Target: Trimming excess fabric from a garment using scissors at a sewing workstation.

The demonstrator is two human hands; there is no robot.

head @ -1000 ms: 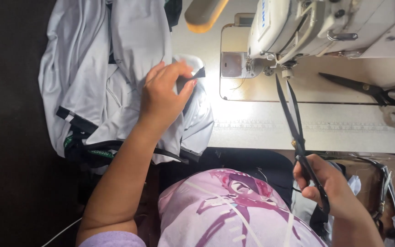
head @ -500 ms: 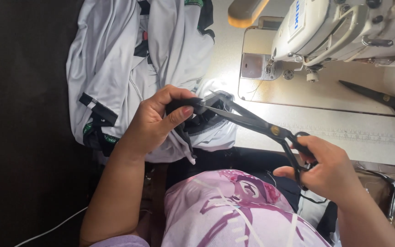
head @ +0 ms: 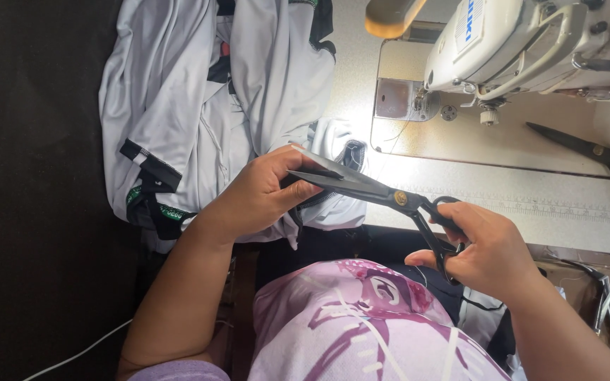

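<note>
My left hand pinches a small black part of a white garment that is heaped at the table's left end. My right hand grips the black handles of large black scissors. The blades are slightly parted and their tips reach right up to my left fingers, around the pinched black fabric. The garment has black and green trim hanging over the table's edge.
A white sewing machine stands at the back right on the pale table. A second pair of black scissors lies to its right. My lap in purple patterned cloth fills the foreground.
My right hand swung the scissors down from beside the machine and across to my left hand. My left hand lifted a black piece of the garment to the blades.
</note>
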